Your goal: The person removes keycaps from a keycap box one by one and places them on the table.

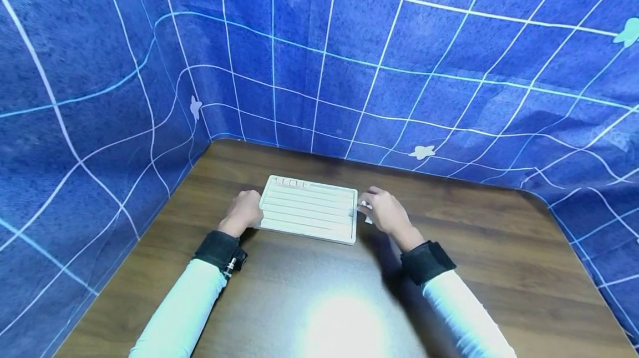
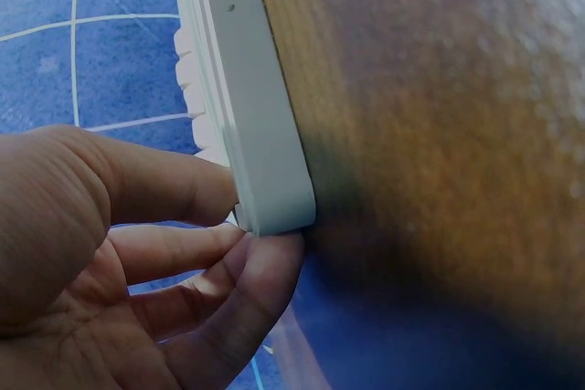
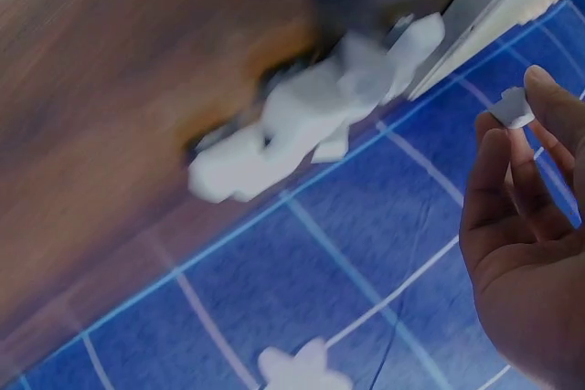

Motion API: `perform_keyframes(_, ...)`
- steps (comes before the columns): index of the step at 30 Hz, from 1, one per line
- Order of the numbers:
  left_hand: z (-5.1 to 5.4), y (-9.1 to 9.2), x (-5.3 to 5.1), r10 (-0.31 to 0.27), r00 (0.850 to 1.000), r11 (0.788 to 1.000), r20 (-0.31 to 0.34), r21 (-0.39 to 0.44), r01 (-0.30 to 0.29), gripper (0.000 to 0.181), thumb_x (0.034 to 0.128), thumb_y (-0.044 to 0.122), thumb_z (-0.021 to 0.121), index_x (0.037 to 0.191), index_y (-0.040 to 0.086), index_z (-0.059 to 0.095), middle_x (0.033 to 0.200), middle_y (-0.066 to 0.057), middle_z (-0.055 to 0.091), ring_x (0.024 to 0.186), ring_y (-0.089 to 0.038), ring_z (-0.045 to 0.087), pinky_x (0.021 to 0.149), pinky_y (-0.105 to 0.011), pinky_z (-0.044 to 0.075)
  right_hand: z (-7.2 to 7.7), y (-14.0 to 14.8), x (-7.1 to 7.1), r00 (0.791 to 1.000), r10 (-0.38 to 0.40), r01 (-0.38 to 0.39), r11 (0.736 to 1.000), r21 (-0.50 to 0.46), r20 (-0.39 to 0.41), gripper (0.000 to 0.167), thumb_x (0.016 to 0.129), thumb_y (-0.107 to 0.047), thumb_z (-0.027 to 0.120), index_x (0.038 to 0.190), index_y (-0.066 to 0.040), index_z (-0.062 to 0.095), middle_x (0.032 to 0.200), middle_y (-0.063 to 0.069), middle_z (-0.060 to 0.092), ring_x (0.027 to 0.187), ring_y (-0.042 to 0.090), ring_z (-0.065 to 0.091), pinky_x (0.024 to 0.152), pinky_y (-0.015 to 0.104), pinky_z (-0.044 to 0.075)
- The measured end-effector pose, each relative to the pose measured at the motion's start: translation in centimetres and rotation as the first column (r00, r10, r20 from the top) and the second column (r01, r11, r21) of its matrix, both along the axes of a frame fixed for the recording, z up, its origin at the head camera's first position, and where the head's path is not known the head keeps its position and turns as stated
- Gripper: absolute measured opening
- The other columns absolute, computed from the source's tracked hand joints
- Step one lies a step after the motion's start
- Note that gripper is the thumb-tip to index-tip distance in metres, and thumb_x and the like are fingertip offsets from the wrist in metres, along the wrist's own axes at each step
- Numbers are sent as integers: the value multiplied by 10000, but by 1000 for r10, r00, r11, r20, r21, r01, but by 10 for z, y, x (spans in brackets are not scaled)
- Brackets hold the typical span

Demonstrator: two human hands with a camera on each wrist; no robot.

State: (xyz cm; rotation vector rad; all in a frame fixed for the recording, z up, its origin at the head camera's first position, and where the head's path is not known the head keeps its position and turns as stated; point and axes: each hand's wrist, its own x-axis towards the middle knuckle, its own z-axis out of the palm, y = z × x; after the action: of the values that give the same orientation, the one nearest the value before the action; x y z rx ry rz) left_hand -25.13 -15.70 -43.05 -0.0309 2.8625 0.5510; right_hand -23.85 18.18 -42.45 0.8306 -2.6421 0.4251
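A shallow white board (image 1: 307, 211) with long parallel ridges lies on the table. Several small pale tiles (image 1: 290, 182) line its far-left row; in the left wrist view they stand out along the edge. My left hand (image 1: 243, 211) pinches the board's left end, thumb above and fingertips against the corner (image 2: 279, 216). Just off the right end, my right hand (image 1: 386, 211) holds a small white piece (image 3: 512, 109) between thumb and fingertips. A heap of white pieces (image 3: 311, 116) lies on the table beside the board, blurred and mostly covered by that hand in the head view.
The brown wooden table (image 1: 489, 247) stretches out on both sides of the board. Blue cloth (image 1: 309, 58) with white lines and stars hangs behind it and at the sides. Black bands (image 1: 219, 250) circle both wrists. Bright glare (image 1: 344, 324) falls on the near tabletop.
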Motion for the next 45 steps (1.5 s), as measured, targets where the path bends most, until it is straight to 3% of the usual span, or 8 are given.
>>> perform_keyframes(5,-1,-1,-1,-15,1000,1000,-1,-2,15,199,850,15,555,1025,-30,641,1008,-166,623,818,-273,558,718,-395,486,3,29,3,998,-59,59,998,5,11,99,821,-97,765,902,-61,720,902,84,680,784,235,675,672,396,555)
perform_keyframes(11,-1,-1,0,-6,1000,1000,-4,5,6,159,838,5,556,970,-18,641,1002,-167,624,826,-281,568,703,-411,494,-1,67,6,990,-136,135,991,16,34,111,788,-71,780,863,-65,699,858,90,669,749,246,665,648,415,546)
perform_keyframes(16,-1,-1,0,6,1000,1000,-6,10,-6,148,843,13,559,965,-13,639,1014,-167,623,832,-281,565,704,-402,493,-5,89,8,960,-242,234,970,71,142,89,812,-98,759,883,-101,707,895,79,678,800,260,675,671,448,539)
perform_keyframes(22,0,-1,0,1,1000,1000,-4,-8,-1,163,844,19,559,978,-28,640,1020,-187,624,841,-292,569,728,-420,499,-10,99,8,922,-311,285,948,140,233,98,804,-97,745,816,-109,648,821,56,640,698,218,606,579,399,478)
perform_keyframes(26,0,-1,0,-5,1000,1000,3,-20,5,173,843,13,554,985,-38,639,1022,-201,626,838,-290,569,727,-430,502,-13,99,6,905,-318,283,946,159,282,141,808,-129,751,803,-121,610,794,37,635,662,193,561,551,352,436)
perform_keyframes(34,1,0,0,-11,1000,1000,12,-21,11,191,853,19,553,1019,-30,635,1040,-177,616,866,-285,574,751,-427,509,-15,101,6,913,-294,254,952,168,284,155,838,-166,755,898,-95,632,839,65,661,738,224,619,613,400,496)
perform_keyframes(40,2,0,1,-36,999,999,-5,-1,36,108,857,-8,530,898,-13,629,927,-148,611,754,-255,524,636,-369,466,-12,105,7,901,-297,258,953,160,316,210,829,-184,762,972,-79,648,903,69,689,824,262,657,680,451,512)
perform_keyframes(45,3,-1,2,-35,999,999,9,-6,35,123,873,-5,517,920,-17,630,929,-150,614,739,-249,515,621,-350,453,-9,105,8,902,-283,248,958,147,326,228,822,-195,770,986,-79,660,918,71,695,853,266,660,712,457,517)
